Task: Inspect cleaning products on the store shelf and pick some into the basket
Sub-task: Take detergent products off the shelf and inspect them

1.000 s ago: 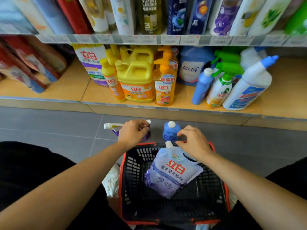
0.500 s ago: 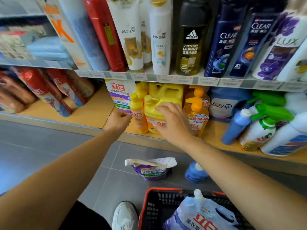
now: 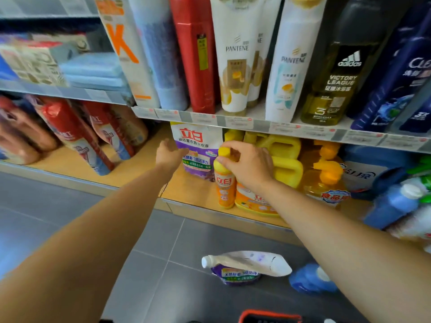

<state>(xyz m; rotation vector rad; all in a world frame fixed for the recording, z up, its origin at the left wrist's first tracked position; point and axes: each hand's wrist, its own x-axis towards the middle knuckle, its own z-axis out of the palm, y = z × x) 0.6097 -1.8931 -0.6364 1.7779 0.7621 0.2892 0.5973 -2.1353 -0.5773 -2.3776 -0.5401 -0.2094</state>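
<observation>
The slim yellow bottle (image 3: 224,180) stands upright at the front of the lower shelf (image 3: 186,190), touching the big yellow jugs (image 3: 286,164) on its right. The right hand (image 3: 247,166) has fingers and thumb curled round its neck, just under the cap. From here I'd say lift it straight up before drawing it out, so the base clears the jug beside it. A neck grip lets the body swing, so a steadying palm underneath would help. The left hand (image 3: 169,155) is free for that: loosely spread, holding nothing, just beside the purple pouch (image 3: 198,150) (whether it touches, I can't tell). The basket (image 3: 268,317) shows only its red rim, low and near.

The bottle is narrow, with a yellow cap and shoulders above an orange label with red characters.
</observation>
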